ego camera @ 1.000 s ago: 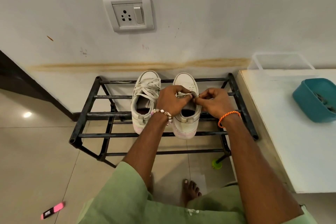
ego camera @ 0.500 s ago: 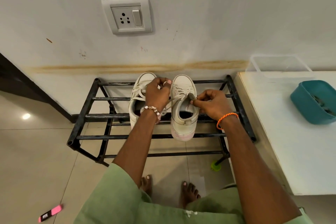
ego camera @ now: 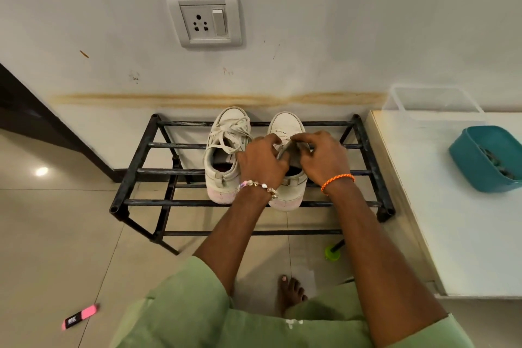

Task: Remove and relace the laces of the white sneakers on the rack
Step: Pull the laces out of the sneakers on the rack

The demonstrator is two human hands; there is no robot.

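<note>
Two white sneakers stand side by side on a black metal rack (ego camera: 135, 172), toes to the wall. The left sneaker (ego camera: 226, 150) is laced, its loose laces (ego camera: 230, 133) piled over the tongue. Both my hands are over the right sneaker (ego camera: 286, 124). My left hand (ego camera: 261, 161), with a bead bracelet, curls its fingers at the sneaker's tongue (ego camera: 285, 150). My right hand (ego camera: 322, 159), with an orange thread band, pinches the upper edge of the tongue. The right sneaker's lace is mostly hidden under my fingers.
A white table (ego camera: 466, 220) stands right of the rack, with a teal tub (ego camera: 488, 158) and a clear box (ego camera: 435, 102) on it. A wall socket (ego camera: 204, 20) is above. A pink highlighter (ego camera: 80, 316) lies on the tiled floor; my bare foot (ego camera: 291, 291) is below the rack.
My left hand had pulled a lace out to the left over the left sneaker; it has come back to the right sneaker's tongue beside my right hand.
</note>
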